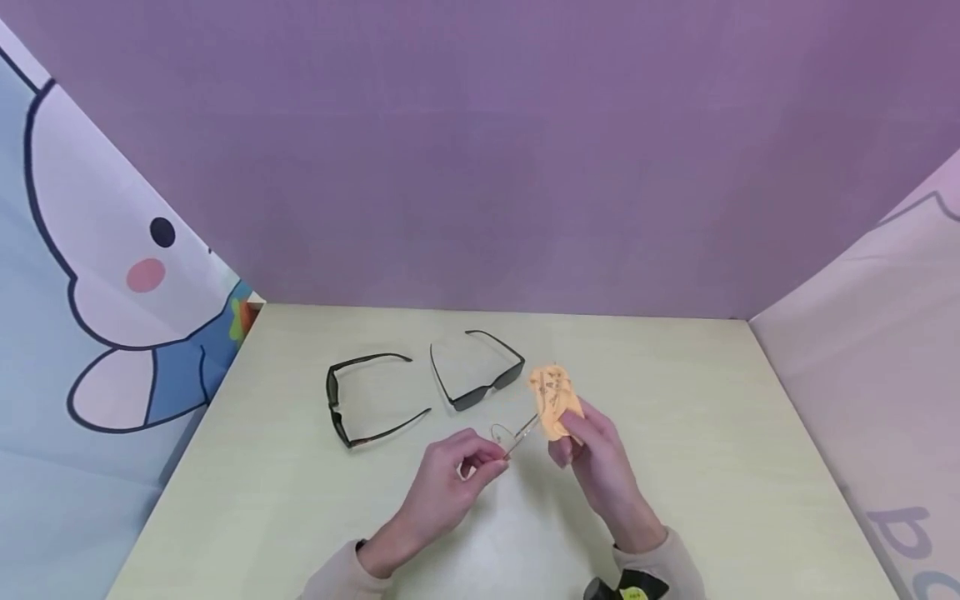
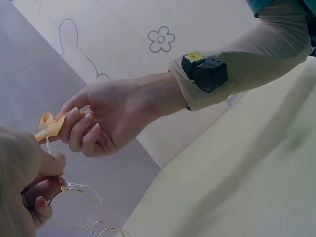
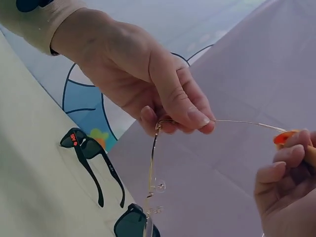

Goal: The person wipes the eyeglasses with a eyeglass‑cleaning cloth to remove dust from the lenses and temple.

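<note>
Thin gold-framed eyeglasses [image 3: 152,163] hang from my left hand [image 1: 453,483], which pinches them near the hinge between thumb and fingers. One slender temple runs from that pinch toward my right hand [image 1: 603,458]. There my right thumb and fingers grip a folded orange cloth [image 1: 553,396] with dark markings. In the right wrist view the temple's end meets the cloth [image 3: 285,138], and its tip is hidden. The left wrist view shows the lenses and nose pads below my left hand [image 2: 29,177]. Both hands are raised above the table.
Black-framed sunglasses [image 1: 335,417] lie on the pale table [image 1: 712,467] at the left, temples spread. Another dark pair of sunglasses [image 1: 472,397] rests behind my hands, also unfolded. A purple panel [image 1: 480,167] stands along the back, with printed cloth [image 1: 112,367] at the left side.
</note>
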### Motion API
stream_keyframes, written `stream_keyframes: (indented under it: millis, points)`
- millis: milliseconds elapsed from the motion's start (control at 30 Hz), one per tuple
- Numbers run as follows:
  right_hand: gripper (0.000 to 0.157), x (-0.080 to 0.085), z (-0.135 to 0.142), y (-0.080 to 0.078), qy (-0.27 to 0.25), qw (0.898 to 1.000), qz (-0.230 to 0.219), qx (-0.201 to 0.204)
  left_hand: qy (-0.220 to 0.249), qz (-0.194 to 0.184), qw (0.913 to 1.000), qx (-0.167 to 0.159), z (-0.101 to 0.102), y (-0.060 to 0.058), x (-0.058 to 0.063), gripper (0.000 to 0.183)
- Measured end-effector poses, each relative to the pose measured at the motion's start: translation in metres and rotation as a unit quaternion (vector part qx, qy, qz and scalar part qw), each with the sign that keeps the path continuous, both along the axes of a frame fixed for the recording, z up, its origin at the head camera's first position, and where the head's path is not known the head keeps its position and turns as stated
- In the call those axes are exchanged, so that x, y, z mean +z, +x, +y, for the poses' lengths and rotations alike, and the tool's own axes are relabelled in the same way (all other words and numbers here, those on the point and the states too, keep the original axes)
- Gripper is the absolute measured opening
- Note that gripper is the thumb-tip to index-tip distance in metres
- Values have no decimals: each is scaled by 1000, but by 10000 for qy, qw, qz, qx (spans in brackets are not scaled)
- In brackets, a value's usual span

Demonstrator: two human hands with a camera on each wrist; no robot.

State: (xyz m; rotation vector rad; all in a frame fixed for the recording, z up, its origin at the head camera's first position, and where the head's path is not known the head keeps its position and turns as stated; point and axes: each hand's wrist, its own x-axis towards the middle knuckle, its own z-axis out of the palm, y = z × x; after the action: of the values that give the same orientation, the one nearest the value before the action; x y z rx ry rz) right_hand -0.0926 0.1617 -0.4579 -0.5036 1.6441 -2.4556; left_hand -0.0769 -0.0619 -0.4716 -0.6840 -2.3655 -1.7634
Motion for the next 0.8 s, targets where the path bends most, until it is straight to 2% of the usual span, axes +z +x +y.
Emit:
stream_keyframes:
  millis: [100, 200, 300, 400, 500, 567, 667, 733, 800]
  points:
    - [34, -1, -1, 0, 52, 10000, -21, 7, -50, -23, 10000, 4, -1, 0, 1, 8]
    - [33, -6, -1, 2, 558, 9982, 95, 192, -60, -42, 9999, 105, -2, 0, 2, 8]
    - [26, -12, 1, 3, 1213, 9918, 308, 240, -30, -76, 9998, 164, -3, -1, 1, 7]
    - [20, -18, 5, 1, 1776, 9832, 408, -44, 53, -150, 9998, 139, -4, -1, 0, 6]
    - [18, -25, 10, -3, 2415, 9671, 587, -537, 153, -210, 9996, 112, -5, 0, -1, 6]
    - [15, -32, 12, -7, 2877, 9479, 928, -1005, 210, -208, 9995, 89, -5, 0, -2, 7]
    - [11, -42, 14, -13, 3378, 9090, 1734, -1717, 270, -170, 9995, 49, -5, 1, -2, 7]
    - [22, -49, 15, -17, 3681, 8721, 2422, -2126, 294, -160, 9994, 25, -5, 1, -1, 7]
    - [34, -57, 16, -19, 4002, 8287, 3101, -2385, 305, -155, 9994, 11, -5, 1, -1, 6]
